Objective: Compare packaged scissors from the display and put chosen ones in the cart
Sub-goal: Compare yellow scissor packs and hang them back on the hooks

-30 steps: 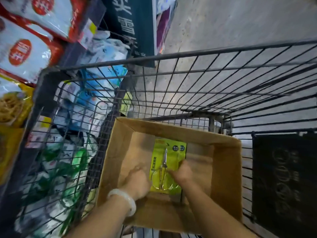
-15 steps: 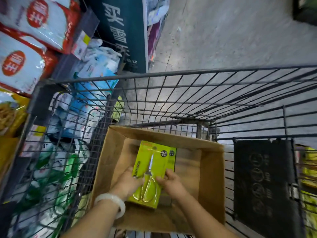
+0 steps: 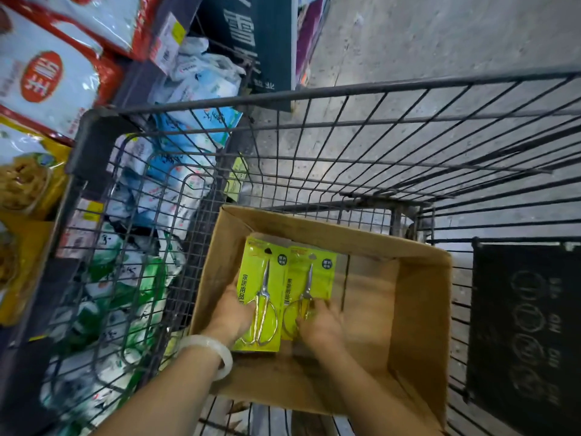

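Holding two scissors packs side by side, both hands work inside the cardboard box (image 3: 418,297) that sits in the wire cart (image 3: 361,89). The left hand (image 3: 231,313) grips the left pack (image 3: 261,278) along its left edge, fingers behind the card and thumb area on the front. The right hand (image 3: 320,328) lies over the lower part of the right pack (image 3: 309,278); motion blur hides the fingers, so whether this hand grips the card or only presses it flat cannot be told. The two packs touch or slightly overlap along their inner edges, toward the left wall of the box, upper ends pointing at the far wall.

Handling judgement: each pack is a thin green card carrying metal scissors, so it is light and fairly stiff but bends if levered from one corner. The weight sits low, at the handle loops. Take hold at a long edge near the middle, thumb on the front and fingers behind, clear of the blade tips. A glossy front may slide against the neighbouring pack.

A white bangle (image 3: 209,354) sits on the left wrist. Bagged goods (image 3: 47,77) fill the shelf beyond the left side of the cart.
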### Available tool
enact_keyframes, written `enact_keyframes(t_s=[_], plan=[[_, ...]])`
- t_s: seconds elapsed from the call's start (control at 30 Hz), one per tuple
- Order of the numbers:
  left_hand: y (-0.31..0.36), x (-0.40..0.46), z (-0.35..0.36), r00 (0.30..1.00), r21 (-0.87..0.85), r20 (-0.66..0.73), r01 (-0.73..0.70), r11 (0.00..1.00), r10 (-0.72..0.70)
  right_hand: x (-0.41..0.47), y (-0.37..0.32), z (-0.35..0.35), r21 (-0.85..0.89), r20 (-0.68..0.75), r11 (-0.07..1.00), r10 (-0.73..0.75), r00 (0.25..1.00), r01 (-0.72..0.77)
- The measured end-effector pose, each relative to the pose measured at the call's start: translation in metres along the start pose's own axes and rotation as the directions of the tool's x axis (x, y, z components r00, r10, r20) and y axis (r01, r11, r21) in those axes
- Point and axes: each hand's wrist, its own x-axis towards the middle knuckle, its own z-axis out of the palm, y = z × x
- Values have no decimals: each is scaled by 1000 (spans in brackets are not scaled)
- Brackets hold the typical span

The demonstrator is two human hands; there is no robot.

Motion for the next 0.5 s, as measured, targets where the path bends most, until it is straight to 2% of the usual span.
enact_keyframes(t_s=[0.13, 0.23, 0.33, 0.43, 0.5], plan=[[0, -2, 0, 1000, 22, 0, 1, 1000, -1, 7, 0, 3, 162, -114, 980, 134, 984, -114], [-3, 3, 1, 1000, 18, 1, 16, 1000, -16, 14, -2, 2, 205, -175, 966, 193, 965, -156], [-9, 8, 1, 1000, 5, -8, 26, 1000, -26, 23, -2, 3, 273, -123, 937, 261, 958, -220], [-12, 4, 0, 1000, -5, -7, 28, 1000, -28, 28, 4, 2, 288, -43, 926, 268, 962, -245], [-12, -2, -2, 1000, -11, -6, 19, 1000, -19, 24, 6, -2, 356, -27, 908, 247, 969, -221]])
